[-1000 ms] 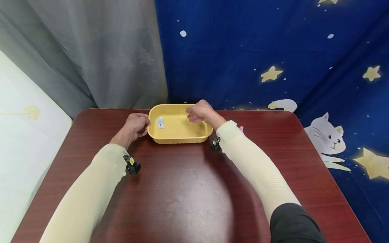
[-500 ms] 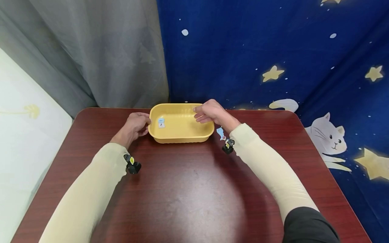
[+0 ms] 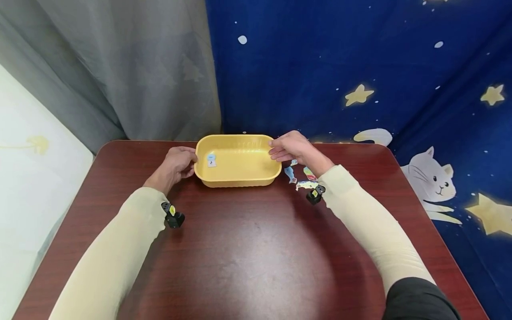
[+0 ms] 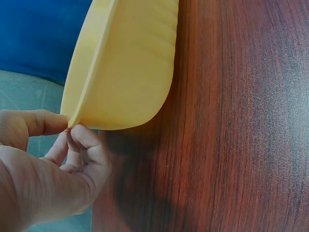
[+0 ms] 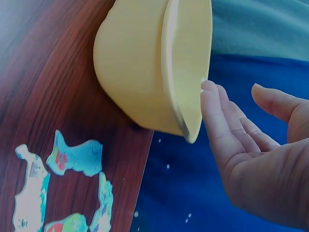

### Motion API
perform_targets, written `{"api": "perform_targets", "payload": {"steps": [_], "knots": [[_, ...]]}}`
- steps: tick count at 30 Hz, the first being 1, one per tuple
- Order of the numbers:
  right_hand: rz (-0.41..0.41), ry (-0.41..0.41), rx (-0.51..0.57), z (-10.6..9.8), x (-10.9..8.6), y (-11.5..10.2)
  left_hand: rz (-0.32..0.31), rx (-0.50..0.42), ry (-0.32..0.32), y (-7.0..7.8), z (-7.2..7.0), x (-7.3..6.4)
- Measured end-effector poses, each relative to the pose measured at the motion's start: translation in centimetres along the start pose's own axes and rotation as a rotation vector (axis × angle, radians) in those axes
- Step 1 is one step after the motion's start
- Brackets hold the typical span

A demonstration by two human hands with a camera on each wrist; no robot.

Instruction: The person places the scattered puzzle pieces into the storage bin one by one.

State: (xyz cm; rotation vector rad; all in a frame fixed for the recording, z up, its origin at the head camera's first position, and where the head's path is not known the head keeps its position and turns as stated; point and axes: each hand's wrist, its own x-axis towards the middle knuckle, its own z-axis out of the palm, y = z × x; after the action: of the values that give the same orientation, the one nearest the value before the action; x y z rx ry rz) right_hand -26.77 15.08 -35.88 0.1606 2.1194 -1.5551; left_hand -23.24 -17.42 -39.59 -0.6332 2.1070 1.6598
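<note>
A yellow plastic basin [image 3: 240, 182] stands near the table's far edge in the head view. My left hand [image 3: 178, 163] pinches the rim at its left end; in the left wrist view the thumb and index finger [image 4: 89, 140] meet at that rim. Over at the right end is my right hand [image 3: 294, 148], its fingertips close by the rim. The right wrist view shows those fingers [image 5: 222, 125] extended and the thumb held apart, with nothing between them. A small blue and white label [image 3: 211, 160] is inside the basin, towards the left.
Several flat, irregular colourful cut-outs [image 3: 306, 185] lie on the dark red-brown table [image 3: 240, 249], right of the basin and partly under my right forearm. Behind the far edge hang a grey curtain [image 3: 160, 66] and a blue starry curtain [image 3: 288, 66].
My right hand has moved rightwards, from over the basin's inside to its right end, uncovering more of the cut-outs. The left hand and the basin have stayed in place.
</note>
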Motion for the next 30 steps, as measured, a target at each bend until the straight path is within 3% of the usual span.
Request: {"api": "perform_targets", "payload": {"steps": [21, 30], "knots": [[0.035, 0.078, 0.058, -5.2, -1.1, 2.6, 0.014, -0.018, -0.006, -0.1, 0.1, 0.1], [0.084, 0.105, 0.026, -6.6, -1.2, 3.9, 0.004, -0.002, 0.008, 0.0, 0.1, 0.1]]}}
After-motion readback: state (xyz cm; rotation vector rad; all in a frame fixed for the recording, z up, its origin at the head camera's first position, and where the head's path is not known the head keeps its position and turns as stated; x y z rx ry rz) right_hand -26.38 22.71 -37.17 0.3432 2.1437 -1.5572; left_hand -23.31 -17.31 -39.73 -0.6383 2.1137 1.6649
